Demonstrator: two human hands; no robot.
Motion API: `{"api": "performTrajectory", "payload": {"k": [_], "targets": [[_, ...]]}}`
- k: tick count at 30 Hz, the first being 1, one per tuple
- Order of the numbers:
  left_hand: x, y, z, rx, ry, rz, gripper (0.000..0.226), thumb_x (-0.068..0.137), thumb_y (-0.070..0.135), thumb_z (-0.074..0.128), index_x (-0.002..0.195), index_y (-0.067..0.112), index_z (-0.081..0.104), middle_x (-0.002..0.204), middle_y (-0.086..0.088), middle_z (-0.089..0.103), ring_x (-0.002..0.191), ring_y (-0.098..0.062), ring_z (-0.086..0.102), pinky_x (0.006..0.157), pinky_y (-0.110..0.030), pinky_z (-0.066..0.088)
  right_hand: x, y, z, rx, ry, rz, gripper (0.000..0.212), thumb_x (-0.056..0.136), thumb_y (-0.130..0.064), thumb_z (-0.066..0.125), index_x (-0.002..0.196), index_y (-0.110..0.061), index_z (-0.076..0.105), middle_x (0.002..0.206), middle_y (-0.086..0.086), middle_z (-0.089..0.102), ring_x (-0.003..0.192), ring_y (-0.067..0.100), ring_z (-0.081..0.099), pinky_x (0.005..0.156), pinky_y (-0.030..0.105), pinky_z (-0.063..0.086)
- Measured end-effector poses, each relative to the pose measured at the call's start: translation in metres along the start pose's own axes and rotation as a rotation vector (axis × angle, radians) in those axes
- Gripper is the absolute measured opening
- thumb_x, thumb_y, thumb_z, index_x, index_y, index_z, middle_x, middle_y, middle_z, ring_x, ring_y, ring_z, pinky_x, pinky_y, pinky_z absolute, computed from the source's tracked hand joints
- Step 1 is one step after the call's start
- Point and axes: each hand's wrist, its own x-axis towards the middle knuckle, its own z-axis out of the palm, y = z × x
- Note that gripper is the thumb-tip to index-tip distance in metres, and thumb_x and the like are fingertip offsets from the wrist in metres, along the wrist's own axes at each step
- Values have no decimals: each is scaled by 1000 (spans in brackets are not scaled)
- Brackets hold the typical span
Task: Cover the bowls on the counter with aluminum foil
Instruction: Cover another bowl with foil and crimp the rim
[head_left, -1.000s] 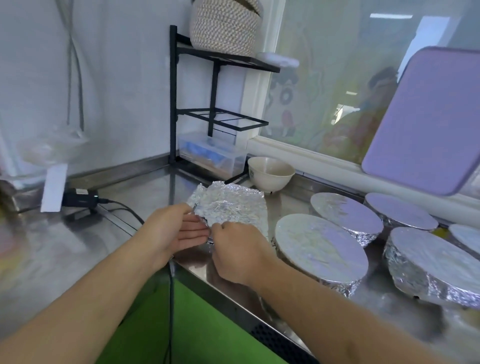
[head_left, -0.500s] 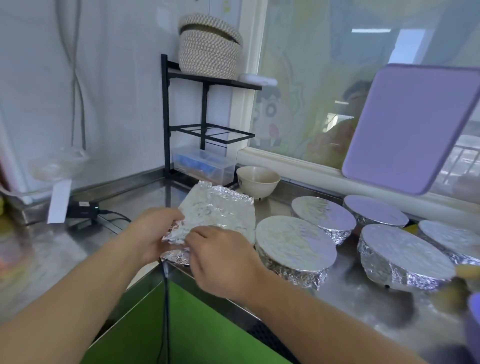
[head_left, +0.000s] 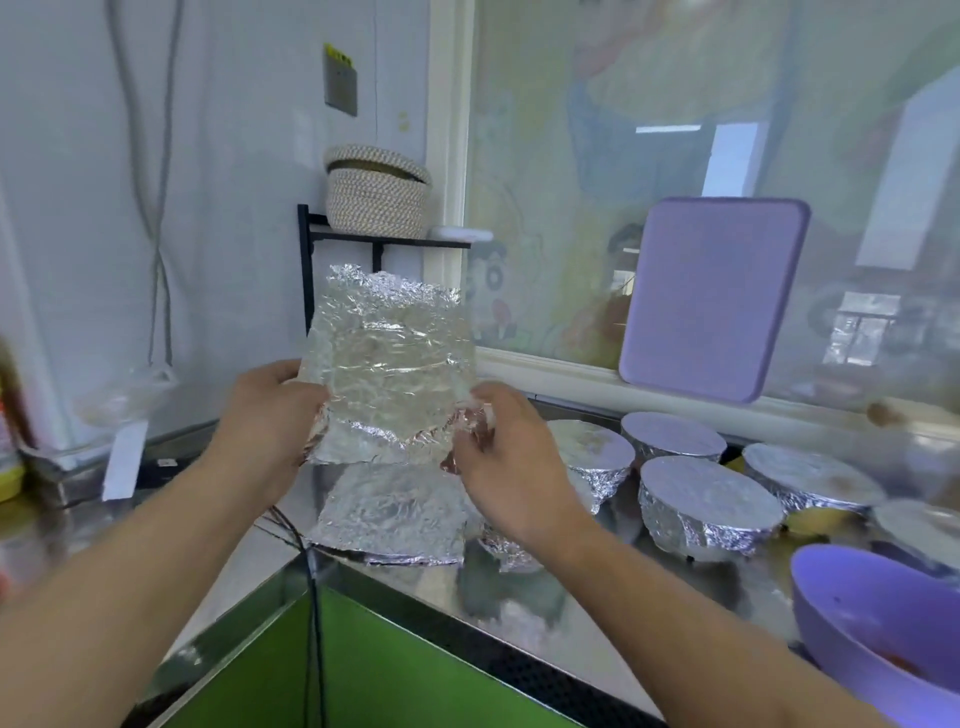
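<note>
I hold a crumpled sheet of aluminum foil (head_left: 392, 364) upright above the steel counter (head_left: 613, 587). My left hand (head_left: 265, 426) grips its left edge and my right hand (head_left: 501, 457) pinches its lower right corner. Another wrinkled foil sheet (head_left: 395, 512) lies flat on the counter below. Several foil-covered bowls stand to the right, among them one (head_left: 706, 501) near the middle and one (head_left: 670, 434) behind it. An uncovered purple bowl (head_left: 878, 623) sits at the lower right edge. The white bowl seen earlier is hidden behind the raised sheet.
A purple cutting board (head_left: 711, 296) leans on the window ledge. A black wire rack (head_left: 374, 241) carries a woven basket (head_left: 376, 192) behind the foil. A black cable (head_left: 311, 597) hangs over the counter's front edge. A plastic bag (head_left: 124, 400) lies at far left.
Both hands lifted one foil sheet off the counter and raised it upright, leaving a second sheet lying below. The camera view tilted upward and shifted right.
</note>
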Motion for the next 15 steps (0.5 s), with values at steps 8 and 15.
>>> {"api": "performTrajectory", "payload": {"k": [8, 15], "targets": [[-59, 20, 77, -66, -323, -75, 20, 94, -8, 59, 100, 2, 75, 95, -23, 73, 81, -26, 65, 75, -38, 52, -23, 29, -128, 386, 162, 510, 45, 92, -32, 73, 129, -23, 50, 111, -4, 67, 96, 13, 64, 88, 35, 46], [-128, -1, 180, 11, -565, -106, 15, 88, -8, 61, 90, 3, 71, 78, -12, 64, 74, -22, 58, 63, -29, 43, -97, 79, -221, 362, 356, 585, 7, 86, -6, 66, 83, -3, 73, 62, 6, 63, 50, 18, 53, 54, 24, 40]]}}
